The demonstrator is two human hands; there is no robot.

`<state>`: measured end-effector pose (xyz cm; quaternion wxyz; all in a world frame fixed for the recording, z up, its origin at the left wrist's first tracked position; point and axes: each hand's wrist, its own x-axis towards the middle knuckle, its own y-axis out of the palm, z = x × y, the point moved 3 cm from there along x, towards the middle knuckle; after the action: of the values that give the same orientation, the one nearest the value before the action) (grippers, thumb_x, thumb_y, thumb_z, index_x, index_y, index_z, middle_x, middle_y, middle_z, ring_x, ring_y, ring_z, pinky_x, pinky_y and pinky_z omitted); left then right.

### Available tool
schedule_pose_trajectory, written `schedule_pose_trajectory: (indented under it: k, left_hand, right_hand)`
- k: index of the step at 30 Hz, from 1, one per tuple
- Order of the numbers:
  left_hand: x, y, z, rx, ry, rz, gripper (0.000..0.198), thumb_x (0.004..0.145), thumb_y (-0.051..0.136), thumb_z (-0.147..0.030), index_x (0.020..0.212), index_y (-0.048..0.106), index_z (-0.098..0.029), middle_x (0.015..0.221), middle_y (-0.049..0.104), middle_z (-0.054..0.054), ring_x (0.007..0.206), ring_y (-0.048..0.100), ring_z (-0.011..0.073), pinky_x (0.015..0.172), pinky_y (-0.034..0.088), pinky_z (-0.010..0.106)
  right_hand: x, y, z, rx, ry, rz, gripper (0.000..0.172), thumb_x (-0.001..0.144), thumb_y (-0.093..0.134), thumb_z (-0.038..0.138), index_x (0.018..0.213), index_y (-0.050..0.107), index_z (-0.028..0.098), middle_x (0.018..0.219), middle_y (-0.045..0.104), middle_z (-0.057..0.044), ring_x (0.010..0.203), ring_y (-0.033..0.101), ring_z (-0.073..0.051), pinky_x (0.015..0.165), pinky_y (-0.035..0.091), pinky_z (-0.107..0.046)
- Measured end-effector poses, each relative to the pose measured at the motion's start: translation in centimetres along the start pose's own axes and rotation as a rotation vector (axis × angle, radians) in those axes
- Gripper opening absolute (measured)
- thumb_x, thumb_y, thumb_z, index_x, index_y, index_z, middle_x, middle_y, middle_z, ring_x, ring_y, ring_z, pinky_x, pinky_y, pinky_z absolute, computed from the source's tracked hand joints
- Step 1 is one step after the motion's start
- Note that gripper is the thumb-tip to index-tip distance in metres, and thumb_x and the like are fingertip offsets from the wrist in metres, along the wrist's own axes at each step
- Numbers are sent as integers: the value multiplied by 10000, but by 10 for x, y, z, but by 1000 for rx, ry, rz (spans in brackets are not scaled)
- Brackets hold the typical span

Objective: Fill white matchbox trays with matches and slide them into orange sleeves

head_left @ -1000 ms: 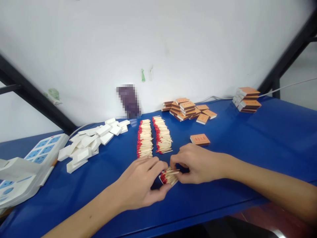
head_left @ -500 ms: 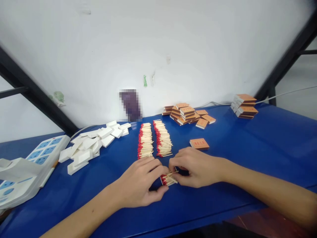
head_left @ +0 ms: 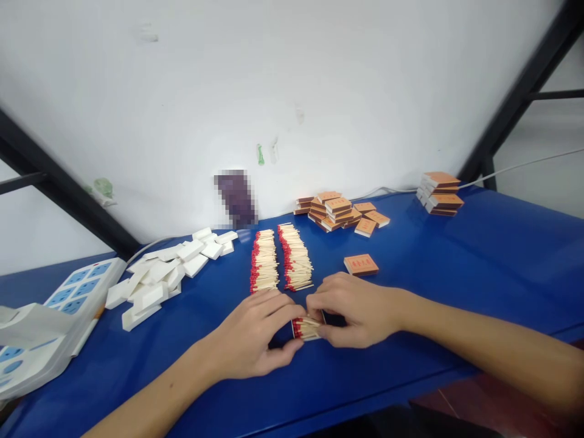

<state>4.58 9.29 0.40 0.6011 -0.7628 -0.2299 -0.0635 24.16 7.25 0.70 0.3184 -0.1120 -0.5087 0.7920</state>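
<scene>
A small white tray of red-headed matches [head_left: 306, 328] lies on the blue table between my hands. My left hand [head_left: 258, 333] grips its left end between thumb and fingers. At the right end, my right hand [head_left: 353, 310] has its thumb and fingers closed on the tray and the match ends. Just beyond are two rows of loose matches, a left row [head_left: 264, 261] and a right row [head_left: 295, 258], heads to the left. An orange matchbox [head_left: 361, 264] rests beyond my right hand.
White empty trays [head_left: 159, 274] are heaped at the left, beside a power strip [head_left: 73, 304]. Orange matchboxes [head_left: 337, 210] are piled near the wall, with a second stack [head_left: 441, 194] at the back right. A blurred purple item [head_left: 237, 198] leans on the wall.
The matches in the tray lie flatter, and the one that stuck up by my right fingers is down. The whole view has shifted slightly.
</scene>
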Motion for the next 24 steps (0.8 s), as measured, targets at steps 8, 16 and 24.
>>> schedule_pose_trajectory:
  k: [8,16,24]
  left_hand:
    - [0,-1,5,34,-4,13,230,928,599,-229,1147,625,-164,1006,698,79,892,654,211,813,553,364]
    - [3,-3,2,42,9,0,188,940,573,-231,1093,671,-183,963,702,79,856,654,197,787,558,338]
    - [1,-2,3,47,15,-13,186,933,599,-223,1095,671,-167,981,709,86,864,658,204,795,565,358]
  right_hand:
    - [2,2,-1,-55,43,-40,343,825,692,503,785,533,202,624,532,57,582,468,-117,626,314,-263]
    - [3,5,4,-83,-27,-86,199,886,637,377,825,584,196,648,594,44,578,507,-119,623,332,-271]
    - [1,3,0,-88,-49,-98,49,794,599,194,777,553,196,656,594,45,563,476,-111,649,340,-272]
